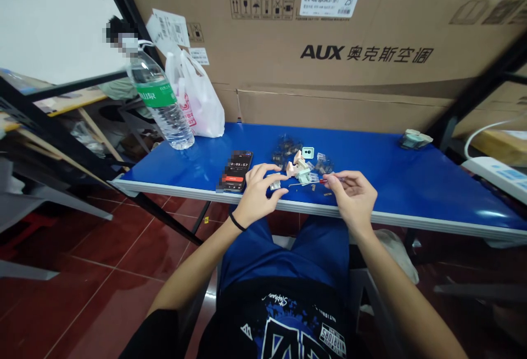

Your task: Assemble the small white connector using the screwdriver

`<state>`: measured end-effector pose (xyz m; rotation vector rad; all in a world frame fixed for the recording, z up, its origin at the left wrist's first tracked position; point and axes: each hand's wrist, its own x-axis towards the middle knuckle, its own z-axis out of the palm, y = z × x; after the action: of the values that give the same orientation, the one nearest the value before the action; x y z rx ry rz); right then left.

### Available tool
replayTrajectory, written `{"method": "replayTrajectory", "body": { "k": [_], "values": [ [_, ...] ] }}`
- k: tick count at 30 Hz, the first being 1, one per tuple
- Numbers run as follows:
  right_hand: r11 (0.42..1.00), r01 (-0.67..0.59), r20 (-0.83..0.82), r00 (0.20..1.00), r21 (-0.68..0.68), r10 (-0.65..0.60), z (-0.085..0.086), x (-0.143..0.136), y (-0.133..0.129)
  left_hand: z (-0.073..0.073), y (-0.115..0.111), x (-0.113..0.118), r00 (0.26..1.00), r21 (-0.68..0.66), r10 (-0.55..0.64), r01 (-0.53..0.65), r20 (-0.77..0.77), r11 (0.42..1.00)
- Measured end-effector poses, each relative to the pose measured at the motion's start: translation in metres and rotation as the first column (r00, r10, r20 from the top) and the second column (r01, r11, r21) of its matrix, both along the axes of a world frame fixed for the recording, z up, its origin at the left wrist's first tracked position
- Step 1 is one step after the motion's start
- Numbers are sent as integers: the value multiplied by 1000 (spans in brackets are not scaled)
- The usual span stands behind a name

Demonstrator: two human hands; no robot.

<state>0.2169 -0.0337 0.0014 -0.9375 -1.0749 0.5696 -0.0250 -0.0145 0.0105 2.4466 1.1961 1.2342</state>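
Observation:
My left hand (263, 191) is over the table's front edge, thumb and fingers curved apart around a small whitish part (275, 184); whether they touch it is hard to tell. Pinched in my right hand (352, 191) is a thin screwdriver with a red handle (323, 181), its metal shaft pointing left toward my left hand. Just beyond the shaft lie pale green pieces (303, 175), peach pieces (291, 169) and clear bits. A green square piece with two dark holes (308, 152) lies behind them. Dark translucent parts (285, 148) are heaped at the back.
On the blue table (411, 183), a phone (237, 171) shows a timer left of my left hand. A water bottle (162, 101) and white plastic bag (203, 95) stand back left. Small parts (415, 139) sit back right, near a power strip (496, 175). A large carton (267, 62) stands behind.

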Motion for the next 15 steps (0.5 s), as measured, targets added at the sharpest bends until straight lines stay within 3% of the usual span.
{"method": "replayTrajectory", "body": {
  "k": [15],
  "values": [
    [1000,17,27,999,4,-17,-3,-4,-4,3,-4,4,999,-54,-11,9,-37,998]
  ]
}}
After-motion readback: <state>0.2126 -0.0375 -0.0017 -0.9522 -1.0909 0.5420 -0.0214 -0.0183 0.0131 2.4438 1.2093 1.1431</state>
